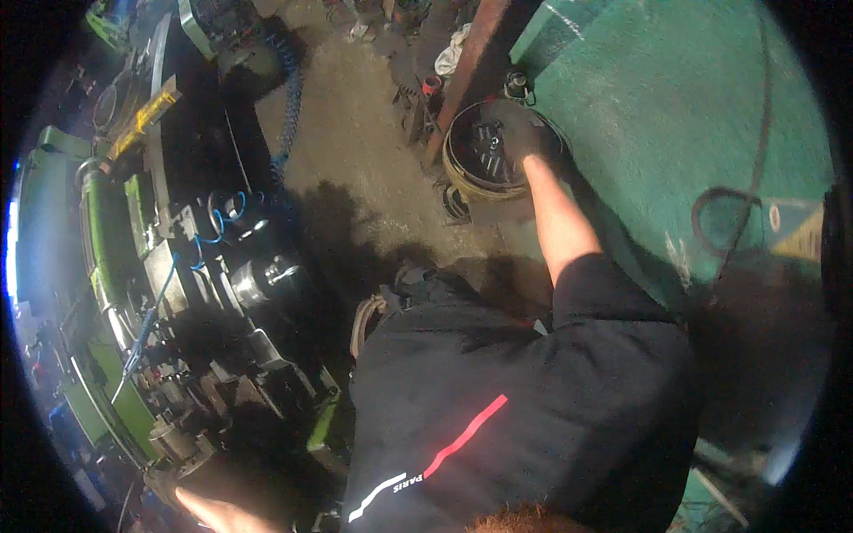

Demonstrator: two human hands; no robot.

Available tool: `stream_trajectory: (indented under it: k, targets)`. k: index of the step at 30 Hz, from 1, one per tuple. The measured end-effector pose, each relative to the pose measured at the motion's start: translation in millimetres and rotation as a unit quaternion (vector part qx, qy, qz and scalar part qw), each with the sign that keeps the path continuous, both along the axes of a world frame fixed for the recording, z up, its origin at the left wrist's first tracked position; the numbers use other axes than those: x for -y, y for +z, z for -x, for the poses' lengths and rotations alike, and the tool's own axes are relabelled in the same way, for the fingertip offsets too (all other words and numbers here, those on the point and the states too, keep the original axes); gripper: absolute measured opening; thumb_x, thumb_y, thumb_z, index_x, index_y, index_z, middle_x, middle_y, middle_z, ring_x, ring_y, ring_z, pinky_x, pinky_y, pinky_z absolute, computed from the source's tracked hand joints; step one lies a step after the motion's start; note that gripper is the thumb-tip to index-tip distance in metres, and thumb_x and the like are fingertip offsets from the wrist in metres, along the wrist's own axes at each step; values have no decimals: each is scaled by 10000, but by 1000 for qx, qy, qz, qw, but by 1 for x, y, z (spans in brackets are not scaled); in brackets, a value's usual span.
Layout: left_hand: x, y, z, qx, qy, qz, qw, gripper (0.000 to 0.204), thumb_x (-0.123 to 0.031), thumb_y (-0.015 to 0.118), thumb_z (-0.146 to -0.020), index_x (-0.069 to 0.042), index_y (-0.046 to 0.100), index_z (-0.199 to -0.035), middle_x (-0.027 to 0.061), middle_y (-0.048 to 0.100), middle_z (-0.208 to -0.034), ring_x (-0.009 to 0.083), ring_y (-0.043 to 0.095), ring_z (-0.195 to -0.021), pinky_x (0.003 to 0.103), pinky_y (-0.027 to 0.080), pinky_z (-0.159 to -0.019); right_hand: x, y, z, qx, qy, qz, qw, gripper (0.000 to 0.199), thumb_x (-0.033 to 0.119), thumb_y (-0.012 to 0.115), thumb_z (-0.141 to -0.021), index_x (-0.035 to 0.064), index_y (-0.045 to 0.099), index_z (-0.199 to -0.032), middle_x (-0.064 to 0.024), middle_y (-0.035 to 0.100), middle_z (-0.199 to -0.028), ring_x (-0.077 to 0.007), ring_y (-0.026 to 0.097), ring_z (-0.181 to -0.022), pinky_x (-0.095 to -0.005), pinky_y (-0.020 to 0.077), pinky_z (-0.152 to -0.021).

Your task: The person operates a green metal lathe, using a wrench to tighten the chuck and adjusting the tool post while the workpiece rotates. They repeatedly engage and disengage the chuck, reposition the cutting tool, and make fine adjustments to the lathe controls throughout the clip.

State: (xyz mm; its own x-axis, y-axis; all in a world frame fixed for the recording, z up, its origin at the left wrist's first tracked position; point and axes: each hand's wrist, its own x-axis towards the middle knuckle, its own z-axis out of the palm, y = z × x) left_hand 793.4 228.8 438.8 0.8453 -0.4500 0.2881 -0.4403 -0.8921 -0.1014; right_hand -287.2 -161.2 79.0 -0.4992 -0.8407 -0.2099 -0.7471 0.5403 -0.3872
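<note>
My right hand [522, 138], in a dark glove, reaches forward and down into a round metal bin [462, 178] on the floor. The bin holds several dark metal parts [487, 147], and the hand lies over its right side. Whether the fingers grip a part is hidden. My bare right forearm stretches out from a black short sleeve. My left hand [182, 496] is at the bottom left edge, low against the green lathe [111, 266]. It is dark and partly cut off, so its grip is unclear.
The lathe with blue hoses [218, 233] and a shiny chuck [262, 277] fills the left side. A green wall or panel [675, 115] stands at right, with a dark cable loop [721, 222] on it. A rusty post [466, 67] rises beside the bin. The dirty concrete floor [355, 142] lies between.
</note>
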Motion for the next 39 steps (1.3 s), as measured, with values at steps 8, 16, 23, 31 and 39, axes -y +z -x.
stream_trajectory:
  k: [8,16,23,31,39]
  targets:
    - [30,-11,18,-25,6,-22,999,605,-496,648,-1033,-180,645,-1550,141,767,-1379,343,745,-1229,504,557,-1053,8,-121,64,-126,17,-153,980,528,297,697,-1041,94,692,-1529,-261,704,-1514,-415,684,-1417,-530,556,-1171]
    - [-26,-7,25,-35,25,-3,999,572,-437,675,-1026,-166,662,-1529,142,769,-1360,316,750,-1214,477,560,-1049,2,-15,-14,-164,-25,-173,971,458,335,653,-1059,124,744,-1455,-247,733,-1468,-444,706,-1372,-562,557,-1140]
    - [-34,-22,-7,-119,-34,114,986,544,-385,698,-1019,-154,677,-1511,144,771,-1343,293,754,-1200,454,562,-1045,-17,93,-68,-159,-29,-191,968,476,390,657,-1082,92,744,-1443,-205,736,-1491,-440,728,-1301,-547,566,-1095]
    - [-11,-14,63,-27,13,108,994,422,-421,681,-983,-190,757,-1328,146,810,-1153,344,787,-1068,473,585,-961,-42,109,-258,153,431,74,886,290,161,685,-1068,86,799,-1324,-97,803,-1325,-258,726,-1256,-379,536,-1100]
    - [-39,-32,38,64,-48,110,991,402,-480,614,-991,-276,773,-1298,152,833,-1202,420,780,-1169,539,603,-979,-219,229,-606,348,723,64,593,348,148,814,-999,118,809,-1345,-141,829,-1265,-297,801,-1157,-393,624,-1008]
